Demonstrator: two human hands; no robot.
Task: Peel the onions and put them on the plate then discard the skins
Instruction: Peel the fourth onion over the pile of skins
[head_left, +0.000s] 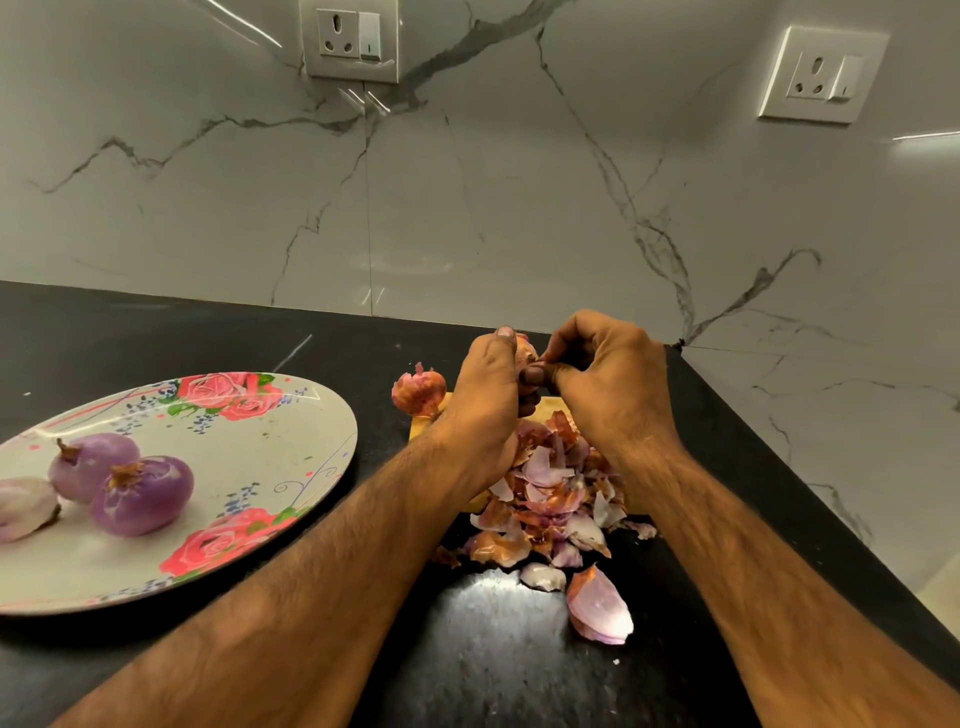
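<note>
Your left hand (485, 400) had its fingers curled tight round an onion (525, 351). Only the top of the bulb showed above your knuckles, and the rest was hidden in your grip. Your right hand (610, 374) met it from the other side, fingers bent in and the thumb and forefinger closed in a pinch against the onion's papery outer layer. How much skin they actually had hold of could not be told, because your own fingers covered the spot.

Directly beneath both sets of fingers lay the heap of skins (550, 493), orange-brown and pale purple scraps piled on a yellow chopping board (422, 423) and spilling off its near edge toward your forearms. One thick, curved purple piece (600, 608) sat apart from the heap on the black countertop (498, 649), nearer you than your right wrist.

Just beyond your left knuckles, on the outer side, an unpeeled onion (420, 392) rested at the board's far corner, close to the hand, though contact could not be judged.

Well out to the left of your left fingers was the rose-patterned plate (270, 447). Three peeled onions (143, 496) were clustered on its left part, the middle two touching.
</note>
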